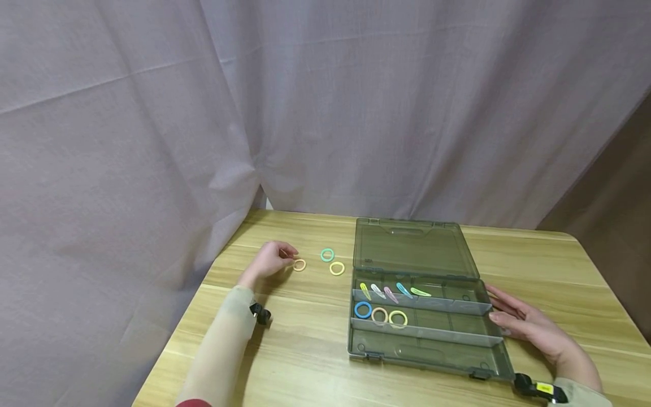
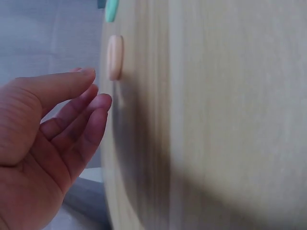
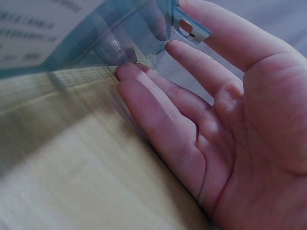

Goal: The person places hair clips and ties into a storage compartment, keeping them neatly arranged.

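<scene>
A peach hair tie point(image 1: 299, 265) lies on the table just beyond the fingertips of my left hand point(image 1: 269, 261). In the left wrist view a small gap shows between that hand point(image 2: 62, 124) and the tie point(image 2: 115, 57), and its loosely bent fingers hold nothing. My right hand point(image 1: 534, 328) is at the right side of a grey see-through organizer box point(image 1: 432, 353), thumb at its edge. Seen from the right wrist, fairly straight fingers point(image 3: 158, 124) touch the box's wall. Snap hair clips point(image 1: 391, 294) lie in the box's back compartment; a blue hair tie point(image 1: 363, 310) and two others fill part of the middle one.
Right of the left hand lie a green hair tie point(image 1: 327, 255) and a yellow hair tie point(image 1: 337, 268) on the wooden table point(image 1: 305, 350). The box's lid point(image 1: 412, 246) is folded back flat. A grey curtain point(image 1: 356, 113) hangs behind the table.
</scene>
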`<state>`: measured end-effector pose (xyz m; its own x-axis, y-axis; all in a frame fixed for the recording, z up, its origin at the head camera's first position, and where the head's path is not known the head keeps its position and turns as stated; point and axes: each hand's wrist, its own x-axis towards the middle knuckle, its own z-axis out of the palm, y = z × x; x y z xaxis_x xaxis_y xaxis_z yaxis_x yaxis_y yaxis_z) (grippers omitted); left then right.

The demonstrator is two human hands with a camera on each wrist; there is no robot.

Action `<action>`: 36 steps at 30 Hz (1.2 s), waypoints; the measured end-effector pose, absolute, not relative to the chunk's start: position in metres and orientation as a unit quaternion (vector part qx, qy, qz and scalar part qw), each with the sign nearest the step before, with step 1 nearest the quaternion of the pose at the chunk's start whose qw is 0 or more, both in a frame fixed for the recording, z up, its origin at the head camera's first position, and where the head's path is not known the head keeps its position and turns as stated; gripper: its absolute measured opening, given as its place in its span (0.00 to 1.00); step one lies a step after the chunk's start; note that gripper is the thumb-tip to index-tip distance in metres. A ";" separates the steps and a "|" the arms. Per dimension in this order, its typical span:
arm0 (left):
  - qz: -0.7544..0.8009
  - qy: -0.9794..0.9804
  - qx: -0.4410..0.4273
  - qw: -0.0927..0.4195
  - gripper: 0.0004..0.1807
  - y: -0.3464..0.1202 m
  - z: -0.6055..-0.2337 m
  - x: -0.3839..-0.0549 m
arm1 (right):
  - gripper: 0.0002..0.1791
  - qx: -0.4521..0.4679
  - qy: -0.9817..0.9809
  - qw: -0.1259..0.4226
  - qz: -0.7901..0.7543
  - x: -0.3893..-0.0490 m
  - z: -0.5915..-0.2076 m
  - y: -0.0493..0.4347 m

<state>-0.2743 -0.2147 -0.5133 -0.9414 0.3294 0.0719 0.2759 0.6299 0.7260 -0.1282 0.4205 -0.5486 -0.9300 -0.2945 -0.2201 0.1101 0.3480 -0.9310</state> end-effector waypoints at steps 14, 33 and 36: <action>0.389 0.910 0.133 0.050 0.07 -0.206 -0.526 -0.288 | 0.39 -0.063 0.791 0.179 -0.582 -0.126 -0.547 0.420; 0.408 0.908 0.088 0.040 0.02 -0.203 -0.533 -0.284 | 0.39 -0.072 0.785 0.175 -0.589 -0.125 -0.546 0.420; 0.407 0.908 0.089 0.040 0.02 -0.203 -0.533 -0.284 | 0.39 -0.071 0.782 0.176 -0.594 -0.124 -0.547 0.420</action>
<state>-0.2837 -0.2025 -0.5332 -0.9811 0.1936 0.0002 0.1290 0.6534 0.7460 -0.1244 0.4198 -0.5468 -0.9281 -0.3201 -0.1903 0.0972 0.2851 -0.9535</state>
